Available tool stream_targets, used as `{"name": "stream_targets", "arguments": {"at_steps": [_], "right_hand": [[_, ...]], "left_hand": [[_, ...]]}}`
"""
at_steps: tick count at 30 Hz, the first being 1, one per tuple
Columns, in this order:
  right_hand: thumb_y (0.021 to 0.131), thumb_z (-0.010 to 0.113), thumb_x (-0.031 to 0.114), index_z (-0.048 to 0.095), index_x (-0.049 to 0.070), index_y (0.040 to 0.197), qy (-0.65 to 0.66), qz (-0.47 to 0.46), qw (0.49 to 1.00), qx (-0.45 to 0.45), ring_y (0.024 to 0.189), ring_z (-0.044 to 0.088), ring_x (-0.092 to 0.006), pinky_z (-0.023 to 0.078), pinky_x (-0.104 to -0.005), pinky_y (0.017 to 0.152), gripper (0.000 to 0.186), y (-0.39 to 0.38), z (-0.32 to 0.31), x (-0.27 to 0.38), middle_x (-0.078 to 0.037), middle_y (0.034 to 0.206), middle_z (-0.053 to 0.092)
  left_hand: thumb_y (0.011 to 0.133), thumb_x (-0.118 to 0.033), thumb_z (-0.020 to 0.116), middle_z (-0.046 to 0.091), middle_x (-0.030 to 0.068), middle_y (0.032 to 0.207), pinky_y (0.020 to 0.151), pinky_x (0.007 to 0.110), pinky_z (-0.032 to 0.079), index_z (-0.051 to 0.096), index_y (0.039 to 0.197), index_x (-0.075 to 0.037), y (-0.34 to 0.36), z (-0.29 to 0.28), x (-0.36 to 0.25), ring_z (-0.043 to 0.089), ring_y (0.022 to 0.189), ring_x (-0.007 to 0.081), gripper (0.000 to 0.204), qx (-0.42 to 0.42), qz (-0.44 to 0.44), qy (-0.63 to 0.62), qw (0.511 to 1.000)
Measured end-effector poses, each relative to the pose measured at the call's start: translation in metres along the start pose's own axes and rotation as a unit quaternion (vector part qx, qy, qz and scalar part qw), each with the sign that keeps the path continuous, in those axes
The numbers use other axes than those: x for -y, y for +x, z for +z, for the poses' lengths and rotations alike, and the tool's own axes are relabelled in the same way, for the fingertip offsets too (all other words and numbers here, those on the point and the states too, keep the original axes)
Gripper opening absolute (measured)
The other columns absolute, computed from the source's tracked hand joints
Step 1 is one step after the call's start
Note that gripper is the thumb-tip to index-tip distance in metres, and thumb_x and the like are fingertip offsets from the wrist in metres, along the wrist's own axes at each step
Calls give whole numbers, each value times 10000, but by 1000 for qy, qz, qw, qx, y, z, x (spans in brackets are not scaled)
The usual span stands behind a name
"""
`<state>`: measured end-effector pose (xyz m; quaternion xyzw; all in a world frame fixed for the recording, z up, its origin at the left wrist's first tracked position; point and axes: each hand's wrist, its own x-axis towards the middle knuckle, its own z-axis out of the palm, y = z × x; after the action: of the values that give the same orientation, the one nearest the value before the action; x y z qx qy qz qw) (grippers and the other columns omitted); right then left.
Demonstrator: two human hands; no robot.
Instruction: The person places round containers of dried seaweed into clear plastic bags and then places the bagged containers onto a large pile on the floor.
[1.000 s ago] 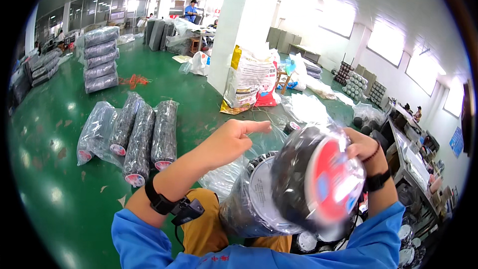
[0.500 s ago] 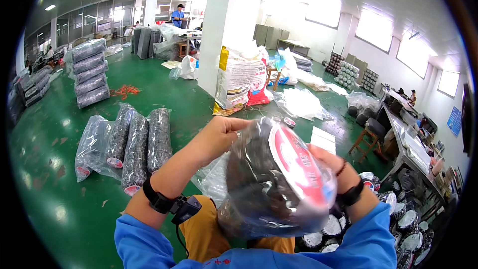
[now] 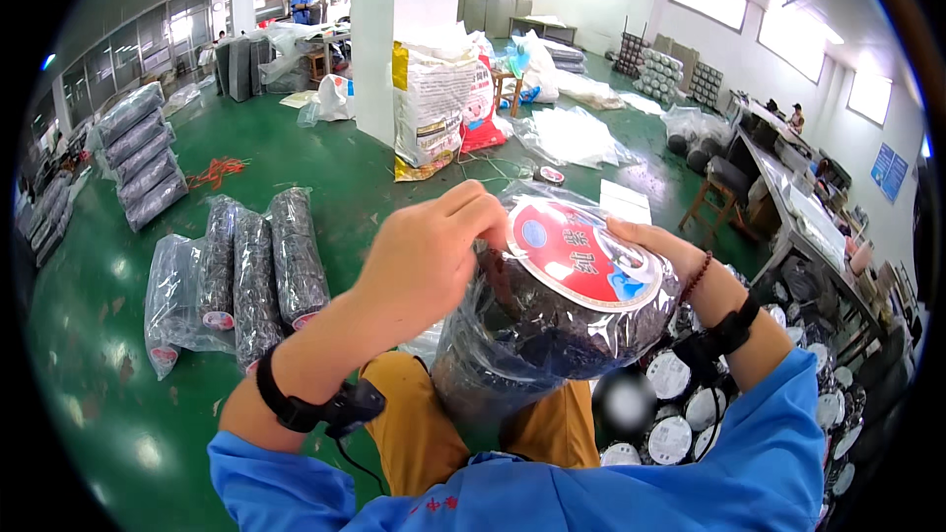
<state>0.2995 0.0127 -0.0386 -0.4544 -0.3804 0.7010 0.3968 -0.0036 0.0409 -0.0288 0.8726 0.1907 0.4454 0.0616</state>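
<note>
Above the mustard-coloured trousers (image 3: 409, 414), the left hand (image 3: 429, 241) pinched clear plastic film (image 3: 471, 340) around a dark cylindrical pack (image 3: 591, 330), beside its round red label's (image 3: 581, 254) left edge; the right hand (image 3: 672, 248) gripped the pack's right edge. Overpulling could have torn the film.

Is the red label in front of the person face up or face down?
Face up, somewhat tilted: the red label shows its printed side, between the left hand and right hand.
</note>
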Motion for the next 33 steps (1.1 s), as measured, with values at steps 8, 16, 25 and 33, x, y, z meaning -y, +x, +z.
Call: {"name": "stream_targets", "arguments": {"at_steps": [8,16,25,33], "right_hand": [[866,638,400,597,1,1120,-39,-17,998,-48,858,669,-146,545,-293,777,475,9,-10,-4,-104,1037,673],[926,565,295,562,-16,1139,41,-20,998,-35,862,677,-178,567,-310,781,378,6,1,-1,-136,1053,662],[912,569,391,579,-16,1141,-14,-29,999,-22,923,653,-153,527,-299,828,467,24,-22,-2,-104,1073,663],[947,174,611,582,-46,1082,-257,-134,957,23,726,674,-297,562,-373,721,785,-40,-36,-36,-216,890,667]], "left_hand": [[718,-133,604,590,23,783,666,337,481,642,806,-95,-34,3,18,551,776,215,103,252,60,319,912],[704,-223,736,590,30,868,710,354,439,707,811,-119,-56,5,-19,529,849,248,152,190,-78,-41,978],[706,-86,640,520,79,1214,1013,533,342,557,746,-84,-18,23,-60,475,1195,279,92,61,242,122,961],[720,-45,633,511,115,1194,998,520,400,556,855,-39,-23,6,-32,501,1179,290,156,100,187,158,964]]}}
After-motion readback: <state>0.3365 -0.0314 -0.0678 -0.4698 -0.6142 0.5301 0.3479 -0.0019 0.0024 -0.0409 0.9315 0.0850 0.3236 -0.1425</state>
